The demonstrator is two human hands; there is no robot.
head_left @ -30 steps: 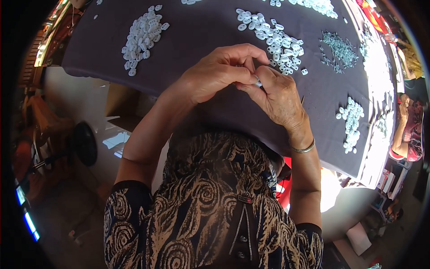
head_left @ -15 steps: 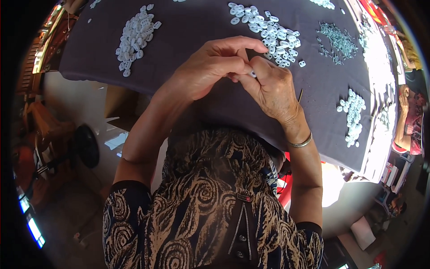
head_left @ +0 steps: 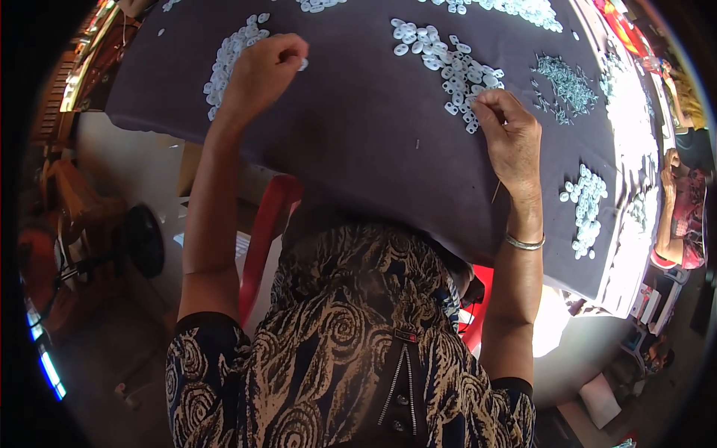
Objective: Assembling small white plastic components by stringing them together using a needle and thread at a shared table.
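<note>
Shirt (head_left: 336,336) with tan swirls on a dark ground fills the near middle, and a red chair arm (head_left: 267,246) rises left of it. Past these spreads a dark purple-grey tablecloth (head_left: 358,142). At the near right, a silvery bangle (head_left: 525,244) circles the right wrist, with a thin brownish stick (head_left: 496,191) just to its left and a small heap of white pieces (head_left: 585,205) farther right. One tiny metal piece (head_left: 417,143) lies apart on the cloth, left of the right hand (head_left: 514,138). That hand's thumb and forefinger meet at the near right edge of the middle heap of white oval two-holed pieces (head_left: 455,63); I cannot tell whether they pinch one. The left hand (head_left: 265,71) is curled over the right side of the left heap of white oval pieces (head_left: 224,63). A white piece (head_left: 303,65) shows beside its fingers, though whether gripped or let go I cannot tell. Farther right lies a loose scatter of metal pins (head_left: 567,86). More white pieces (head_left: 523,9) sit along the far side, and beyond the table's right edge another person's forearm (head_left: 666,216) shows.
</note>
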